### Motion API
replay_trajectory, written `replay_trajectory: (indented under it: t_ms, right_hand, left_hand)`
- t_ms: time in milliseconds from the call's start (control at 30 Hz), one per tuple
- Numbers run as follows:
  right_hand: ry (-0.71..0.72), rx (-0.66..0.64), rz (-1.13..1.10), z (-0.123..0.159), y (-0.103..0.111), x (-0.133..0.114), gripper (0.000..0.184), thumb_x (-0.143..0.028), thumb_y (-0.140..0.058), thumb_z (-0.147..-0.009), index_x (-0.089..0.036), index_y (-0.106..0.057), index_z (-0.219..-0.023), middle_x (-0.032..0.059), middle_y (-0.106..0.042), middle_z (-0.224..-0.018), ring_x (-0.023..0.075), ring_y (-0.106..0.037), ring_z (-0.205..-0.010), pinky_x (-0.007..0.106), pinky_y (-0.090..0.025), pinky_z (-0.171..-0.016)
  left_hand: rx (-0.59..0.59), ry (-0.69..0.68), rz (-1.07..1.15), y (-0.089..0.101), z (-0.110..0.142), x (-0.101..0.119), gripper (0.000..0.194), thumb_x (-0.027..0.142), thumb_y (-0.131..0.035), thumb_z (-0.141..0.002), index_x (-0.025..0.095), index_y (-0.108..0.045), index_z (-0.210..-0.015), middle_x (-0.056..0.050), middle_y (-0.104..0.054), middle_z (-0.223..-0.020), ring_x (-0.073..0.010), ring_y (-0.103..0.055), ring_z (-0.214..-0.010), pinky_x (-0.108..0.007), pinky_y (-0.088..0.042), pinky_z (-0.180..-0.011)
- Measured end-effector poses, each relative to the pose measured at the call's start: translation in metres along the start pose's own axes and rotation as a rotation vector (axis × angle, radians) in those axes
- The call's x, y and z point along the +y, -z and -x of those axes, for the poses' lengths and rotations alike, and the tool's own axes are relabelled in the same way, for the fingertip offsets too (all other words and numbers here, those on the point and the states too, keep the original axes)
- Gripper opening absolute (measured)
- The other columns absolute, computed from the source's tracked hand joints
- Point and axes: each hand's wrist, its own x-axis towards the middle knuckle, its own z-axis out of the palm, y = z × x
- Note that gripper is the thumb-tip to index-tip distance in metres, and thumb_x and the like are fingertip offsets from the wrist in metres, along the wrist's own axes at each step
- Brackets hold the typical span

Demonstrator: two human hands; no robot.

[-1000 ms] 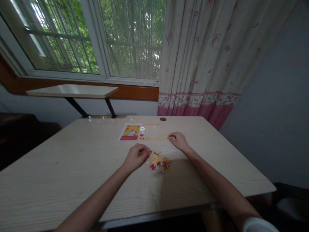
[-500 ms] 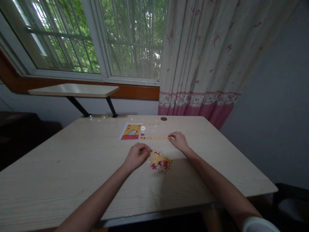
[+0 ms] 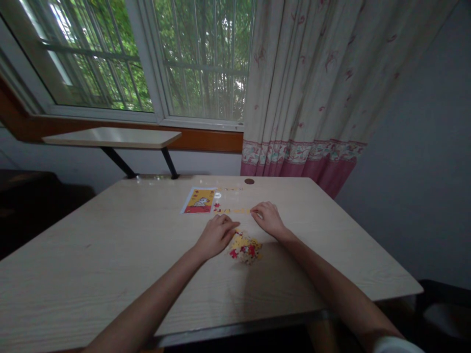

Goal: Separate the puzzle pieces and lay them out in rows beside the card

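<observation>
A loose heap of jigsaw puzzle pieces point(image 3: 246, 247), yellow, red and pale, lies on the table. My left hand point(image 3: 215, 236) is over the heap's far left side, index finger stretched out and thumb a little apart; I see nothing held in it. Farther off, my right hand point(image 3: 269, 218) has thumb and fingertips pinched together at the right end of a row of yellow puzzle pieces point(image 3: 239, 211). A yellow piece seems to be at those tips, partly hidden. Left of the row lies a reference picture point(image 3: 199, 201) of a white animal on yellow and red.
Another thin row of pieces point(image 3: 230, 189) lies farther back, near a dark round disc point(image 3: 249, 181) at the table's point(image 3: 110, 264) far edge. A raised shelf point(image 3: 114, 136) on black legs stands back left. A curtain point(image 3: 294, 98) hangs behind.
My left hand has moved slightly right and away from me over the heap, its index finger straightening. My right hand has shifted a little left along the yellow row.
</observation>
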Motion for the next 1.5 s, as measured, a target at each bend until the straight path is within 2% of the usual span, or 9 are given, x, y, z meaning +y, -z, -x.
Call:
replay_trajectory:
  t_ms: [167, 333, 467, 567, 667, 767, 1067, 1333, 1500]
  right_hand:
    - [0.135, -0.061, -0.046, 0.008, 0.001, -0.015, 0.014, -0.028, -0.052, -0.084, -0.022, -0.064, -0.085, 0.0022, -0.065, -0.087, 0.0163, -0.053, -0.086, 0.030, -0.032, -0.079]
    - [0.205, -0.132, -0.136, 0.015, 0.006, -0.022, 0.011, -0.024, -0.054, -0.082, -0.022, -0.065, -0.083, 0.0010, -0.066, -0.085, 0.0147, -0.056, -0.086, 0.030, -0.033, -0.081]
    - [0.216, -0.136, -0.173, 0.017, 0.008, -0.028, 0.011, -0.024, -0.054, -0.081, -0.021, -0.065, -0.083, 0.0018, -0.067, -0.084, 0.0147, -0.057, -0.085, 0.029, -0.034, -0.081]
    - [0.221, -0.136, -0.194, 0.018, 0.006, -0.031, 0.011, -0.025, -0.055, -0.081, -0.021, -0.065, -0.083, 0.0020, -0.067, -0.082, 0.0145, -0.057, -0.084, 0.029, -0.035, -0.080]
    - [0.236, -0.144, -0.222, 0.019, 0.001, -0.035, 0.010, -0.026, -0.056, -0.081, -0.021, -0.065, -0.083, 0.0016, -0.067, -0.082, 0.0143, -0.057, -0.083, 0.028, -0.035, -0.079]
    - [0.247, -0.145, -0.258, 0.021, -0.002, -0.039, 0.009, -0.025, -0.058, -0.079, -0.022, -0.065, -0.084, 0.0010, -0.067, -0.083, 0.0141, -0.057, -0.082, 0.028, -0.035, -0.079]
    - [0.157, -0.043, -0.274, 0.022, -0.002, -0.050, 0.010, -0.030, -0.065, -0.074, -0.022, -0.065, -0.078, 0.0004, -0.066, -0.079, 0.0146, -0.056, -0.079, 0.028, -0.034, -0.077]
    - [0.115, 0.014, -0.241, 0.021, -0.005, -0.048, 0.008, -0.030, -0.063, -0.076, -0.022, -0.064, -0.077, 0.0004, -0.066, -0.077, 0.0151, -0.057, -0.079, 0.029, -0.035, -0.077]
    - [0.139, 0.058, -0.222, 0.022, -0.004, -0.049, 0.012, -0.033, -0.063, -0.075, -0.022, -0.064, -0.080, 0.0013, -0.066, -0.079, 0.0152, -0.057, -0.080, 0.029, -0.033, -0.078]
  left_hand:
    - [-0.057, -0.030, -0.068, -0.004, 0.000, 0.001, 0.029, 0.025, -0.044, -0.085, 0.025, -0.060, -0.110, -0.007, -0.054, -0.096, -0.0218, -0.046, -0.090, -0.035, -0.037, -0.078]
    - [-0.033, -0.009, 0.003, -0.002, -0.001, 0.002, 0.021, 0.026, -0.047, -0.084, 0.021, -0.063, -0.098, -0.006, -0.057, -0.093, -0.0208, -0.047, -0.089, -0.033, -0.037, -0.079]
    - [0.018, -0.003, 0.147, 0.001, -0.002, 0.007, 0.014, 0.024, -0.052, -0.081, 0.018, -0.063, -0.086, -0.005, -0.061, -0.084, -0.0193, -0.050, -0.085, -0.032, -0.038, -0.079]
    - [0.087, 0.067, 0.297, 0.001, -0.001, 0.008, 0.014, 0.027, -0.052, -0.080, 0.018, -0.063, -0.081, -0.003, -0.062, -0.079, -0.0176, -0.053, -0.080, -0.030, -0.040, -0.075]
    - [0.171, 0.152, 0.421, -0.001, 0.000, 0.006, 0.016, 0.027, -0.053, -0.079, 0.017, -0.063, -0.087, -0.004, -0.063, -0.082, -0.0166, -0.055, -0.078, -0.028, -0.042, -0.072]
    - [0.221, 0.175, 0.499, -0.001, 0.000, 0.005, 0.023, 0.026, -0.052, -0.079, 0.017, -0.062, -0.098, -0.006, -0.064, -0.092, -0.0171, -0.056, -0.083, -0.028, -0.042, -0.074]
    - [0.169, 0.261, 0.751, -0.007, 0.000, 0.006, 0.017, 0.027, -0.055, -0.076, 0.015, -0.059, -0.087, -0.003, -0.064, -0.076, -0.0150, -0.059, -0.070, -0.025, -0.044, -0.064]
    - [0.218, 0.278, 0.622, -0.007, 0.001, 0.003, 0.018, 0.031, -0.059, -0.074, 0.014, -0.062, -0.079, -0.004, -0.063, -0.076, -0.0148, -0.055, -0.068, -0.025, -0.043, -0.061]
    - [0.192, 0.336, 0.781, -0.008, 0.000, 0.004, 0.019, 0.032, -0.060, -0.072, 0.013, -0.060, -0.075, -0.002, -0.061, -0.067, -0.0125, -0.054, -0.059, -0.024, -0.041, -0.056]
